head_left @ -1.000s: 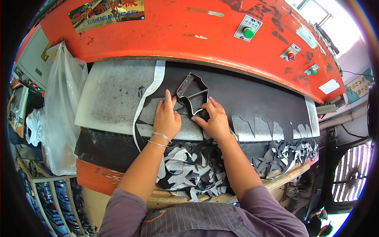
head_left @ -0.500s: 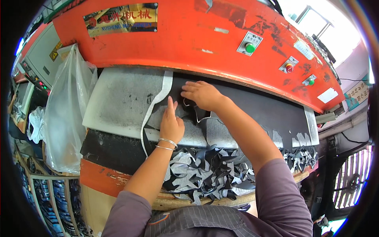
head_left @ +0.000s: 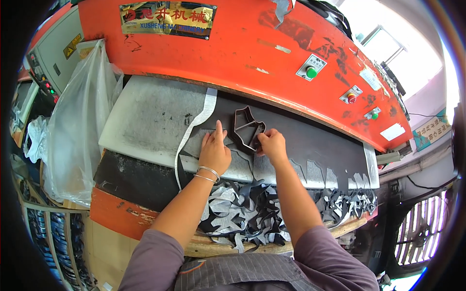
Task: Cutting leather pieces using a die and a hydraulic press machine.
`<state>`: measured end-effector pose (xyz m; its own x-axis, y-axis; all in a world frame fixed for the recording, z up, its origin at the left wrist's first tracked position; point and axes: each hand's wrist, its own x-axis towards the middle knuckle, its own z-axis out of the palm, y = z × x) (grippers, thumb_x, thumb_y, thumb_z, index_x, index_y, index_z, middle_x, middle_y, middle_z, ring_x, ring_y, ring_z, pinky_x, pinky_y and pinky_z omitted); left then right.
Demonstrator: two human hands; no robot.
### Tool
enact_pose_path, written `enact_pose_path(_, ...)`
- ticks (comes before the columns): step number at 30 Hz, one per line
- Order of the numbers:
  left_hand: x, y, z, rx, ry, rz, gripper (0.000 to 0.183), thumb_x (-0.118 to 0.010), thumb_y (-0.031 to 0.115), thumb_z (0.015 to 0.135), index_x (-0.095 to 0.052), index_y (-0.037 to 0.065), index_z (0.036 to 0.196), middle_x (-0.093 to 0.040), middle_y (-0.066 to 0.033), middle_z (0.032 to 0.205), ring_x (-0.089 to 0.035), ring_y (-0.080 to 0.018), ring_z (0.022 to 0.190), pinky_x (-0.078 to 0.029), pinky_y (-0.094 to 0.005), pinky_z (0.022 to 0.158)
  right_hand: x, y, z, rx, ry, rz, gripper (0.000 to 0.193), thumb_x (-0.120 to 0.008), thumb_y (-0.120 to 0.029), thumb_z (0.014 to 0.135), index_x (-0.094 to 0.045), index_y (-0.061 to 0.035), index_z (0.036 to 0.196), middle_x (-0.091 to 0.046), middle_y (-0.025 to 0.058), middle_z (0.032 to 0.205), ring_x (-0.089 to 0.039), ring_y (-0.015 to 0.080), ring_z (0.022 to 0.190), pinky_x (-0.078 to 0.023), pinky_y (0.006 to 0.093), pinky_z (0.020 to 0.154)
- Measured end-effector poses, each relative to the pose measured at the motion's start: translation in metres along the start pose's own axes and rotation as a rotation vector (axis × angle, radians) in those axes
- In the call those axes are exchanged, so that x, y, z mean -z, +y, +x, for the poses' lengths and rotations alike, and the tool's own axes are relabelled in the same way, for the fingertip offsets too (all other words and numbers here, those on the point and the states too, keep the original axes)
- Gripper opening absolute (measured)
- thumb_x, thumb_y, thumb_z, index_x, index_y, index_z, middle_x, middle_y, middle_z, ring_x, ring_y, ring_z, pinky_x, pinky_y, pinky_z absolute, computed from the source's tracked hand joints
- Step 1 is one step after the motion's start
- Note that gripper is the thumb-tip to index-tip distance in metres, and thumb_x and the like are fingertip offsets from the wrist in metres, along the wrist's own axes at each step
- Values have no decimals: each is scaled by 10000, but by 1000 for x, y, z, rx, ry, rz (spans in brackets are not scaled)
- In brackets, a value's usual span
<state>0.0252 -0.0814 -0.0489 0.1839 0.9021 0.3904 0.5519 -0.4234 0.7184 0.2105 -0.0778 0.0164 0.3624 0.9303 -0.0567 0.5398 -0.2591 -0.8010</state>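
Far lower left of cutting die [head_left: 248, 125]: rack [head_left: 53, 209] packed with dark-blue items [head_left: 36, 234]. Far left of die: translucent plastic bag [head_left: 80, 131], contents unclear. Just left of die: left hand [head_left: 215, 154], index spread from other fingers, gripping nothing visible. Die itself over black sheet [head_left: 310, 138]. Right of die: right hand [head_left: 273, 146], pinching its rim; likely risk: die twisting askew, from one-sided grip.

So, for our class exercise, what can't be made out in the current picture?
All in the head view:
Right hand: its exact grip on the metal frame, partly hidden by the hand itself.
Left hand: its palm, facing away from the camera.
Scrap pile: the number of pieces, hidden by overlap.
Striped apron: cut off by the bottom edge.
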Motion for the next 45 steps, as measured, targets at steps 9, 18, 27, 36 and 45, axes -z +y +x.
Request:
enact_pose_path(9, -3, -1, 3, -67, -12, 111, 748, -495, 43, 807, -142, -42, 1460, -606, -83, 1265, -445, -237, 1276, -221, -463, 1120, 10, 29, -22, 578, 72, -429, 889, -835, -456, 642, -443, -24, 1312, -515, 225, 1297, -435, 335, 1295, -343, 501, 1033)
enact_pose_path(18, -5, 2, 9, -104, -45, 165, 747, -496, 41, 804, -156, -29, 1466, -599, -93, 1275, -445, -246, 1284, -215, -472, 1124, 7, 33, -23, 537, 5, -475, 853, -794, -538, 625, -488, -95, 1287, -457, 224, 1380, -332, 357, 1368, -193, 524, 1108)
enact_pose_path(27, -8, 4, 13, -131, -39, 219, 751, -493, 38, 814, -139, -19, 1473, -566, -116, 1312, -428, -261, 1302, -232, -484, 1118, 6, 36, -16, 582, 62, -478, 899, -775, -561, 635, -460, -91, 1333, -473, 222, 1368, -353, 340, 1360, -218, 501, 1110)
enact_pose_path(36, -10, 3, 12, -97, -50, 207, 738, -483, 53, 820, -145, -24, 1471, -543, -132, 1331, -420, -269, 1309, -239, -472, 1121, 5, 31, -19, 509, 21, -502, 923, -777, -551, 644, -417, -97, 1363, -463, 199, 1384, -311, 329, 1385, -186, 471, 1126)
enact_pose_path(45, -4, 13, 10, -116, -64, 255, 681, -488, 73, 806, -245, -54, 1430, -549, -146, 1317, -430, -281, 1295, -246, -467, 1117, 12, 32, -21, 548, 6, -495, 895, -779, -535, 646, -434, -89, 1341, -472, 210, 1371, -338, 345, 1365, -208, 500, 1107)
